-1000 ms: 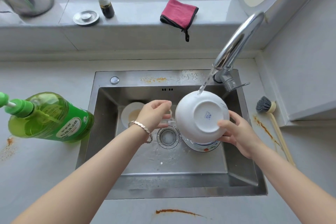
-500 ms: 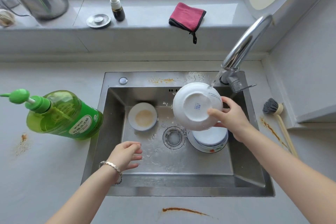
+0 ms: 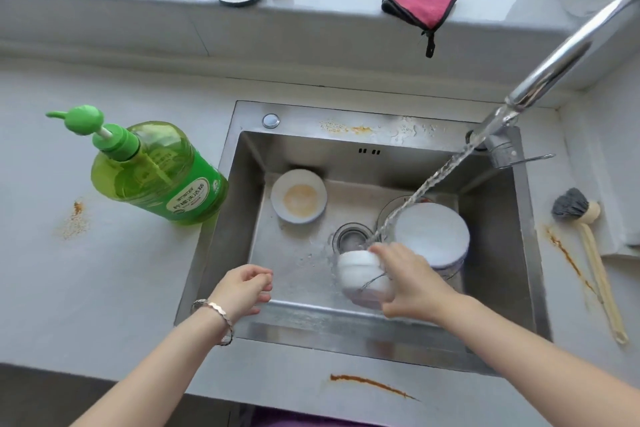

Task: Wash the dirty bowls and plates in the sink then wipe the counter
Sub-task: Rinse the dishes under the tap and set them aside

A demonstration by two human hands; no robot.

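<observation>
Over the sink (image 3: 346, 326), the right hand (image 3: 412, 284) grips a white bowl (image 3: 360, 277) under the water stream (image 3: 426, 184) beside the drain (image 3: 351, 236), while the left hand (image 3: 242, 288) hangs loosely curled, holding nothing, near the front-left rim, a dirty dish (image 3: 299, 196) behind.

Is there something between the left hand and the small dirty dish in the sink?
Nothing visible does. Only bare sink floor lies between the left hand and the small dirty dish. The water stream and the bowl that the right hand grips are off to the right.
</observation>
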